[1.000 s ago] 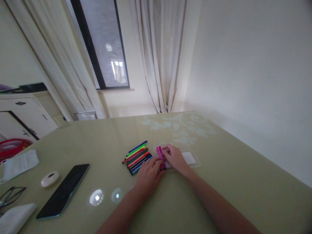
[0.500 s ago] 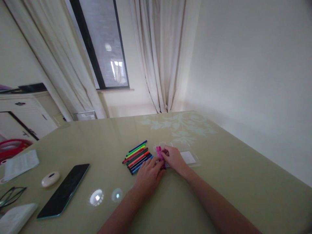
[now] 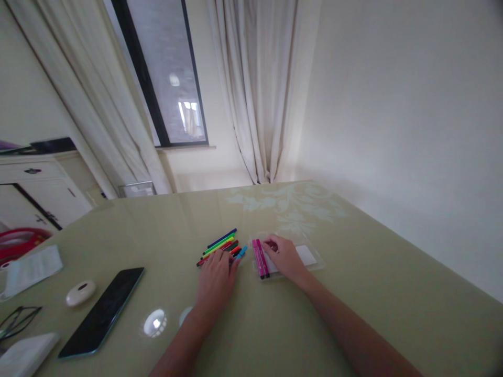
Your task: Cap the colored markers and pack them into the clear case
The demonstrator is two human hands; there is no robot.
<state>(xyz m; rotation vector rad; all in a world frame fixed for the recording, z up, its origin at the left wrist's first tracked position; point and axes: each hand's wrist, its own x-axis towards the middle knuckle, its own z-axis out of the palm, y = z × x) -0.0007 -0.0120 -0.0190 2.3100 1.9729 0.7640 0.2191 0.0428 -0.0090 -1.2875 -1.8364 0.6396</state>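
Note:
Several coloured felt-tip markers (image 3: 218, 244) lie side by side in a slanted row. My left hand (image 3: 215, 272) reaches over the near part of this row and hides much of it. Its thumb and fingers close on a light blue marker (image 3: 242, 252), whose end sticks out to the right. A clear plastic case (image 3: 319, 264) lies open on the right, with two magenta markers (image 3: 260, 259) parallel along its left side. My right hand (image 3: 283, 256) is over the case, fingers curled and pinched beside the magenta markers; whatever its fingertips hold, if anything, is hidden.
On the left of the table (image 3: 165, 225) lie a black phone (image 3: 102, 310), a white oval object (image 3: 80, 293), a face mask (image 3: 34, 269), glasses (image 3: 19, 322) and a white object (image 3: 27, 356). A wall (image 3: 412, 157) runs along the right.
My left hand has moved left from the magenta markers onto the marker row. The light blue marker's end has shifted slightly upward. My right hand stays by the case, and both magenta markers are now uncovered.

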